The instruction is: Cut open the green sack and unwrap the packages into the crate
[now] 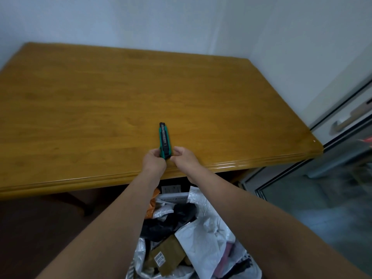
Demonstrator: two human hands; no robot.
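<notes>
On the wooden table (80, 97), near its front edge, the left hand (154, 163) curls its fingers round the near end of a green utility knife (164, 139) that lies flat pointing away, and the right hand (184, 160) seems to pinch the same end from the other side. The green sack is nowhere in view, so I cannot tell whether it has been cut. Below the table edge lies a heap of packages (201, 238), white, black and brown mailers that look still sealed, against a white slotted edge (173, 197), perhaps the crate's rim, so most of the unwrapping seems still to do.
</notes>
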